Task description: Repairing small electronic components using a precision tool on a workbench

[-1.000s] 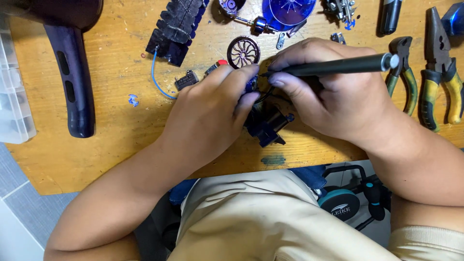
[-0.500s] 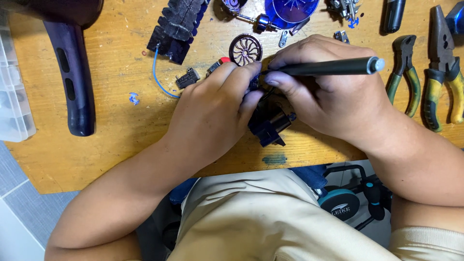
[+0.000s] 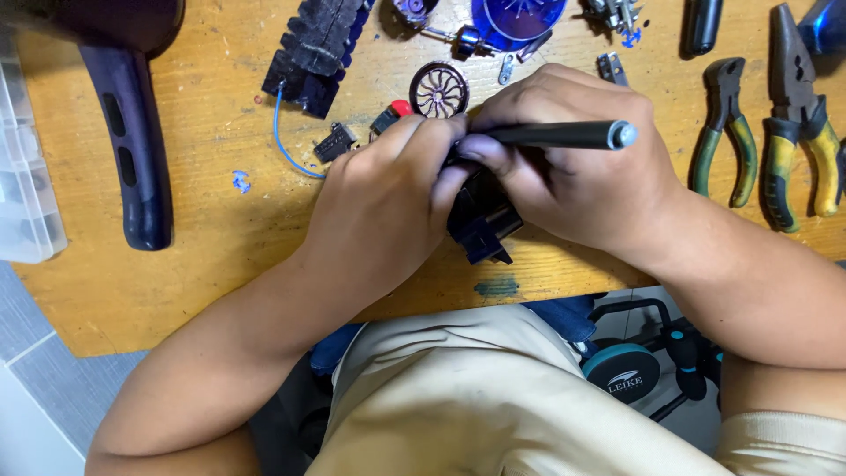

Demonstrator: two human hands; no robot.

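Note:
My left hand (image 3: 383, 207) grips a small dark blue plastic part (image 3: 480, 225) just above the wooden table (image 3: 203, 256); most of the part is hidden under my fingers. My right hand (image 3: 573, 172) holds a slim black screwdriver (image 3: 564, 135) lying almost level, its tip pushed into the part where my two hands meet. The grey cap of the handle points right.
A dark handle piece (image 3: 132, 141) lies at the left beside a clear plastic box (image 3: 22, 185). A black finned block (image 3: 317, 48) with a blue wire, a round wheel-like grille (image 3: 439, 89), a blue fan piece (image 3: 520, 13) and two pliers (image 3: 767, 123) lie along the far side.
Both hands and the part have stayed together; the screwdriver handle has shifted slightly left and turned a little. Nothing else on the table moved.

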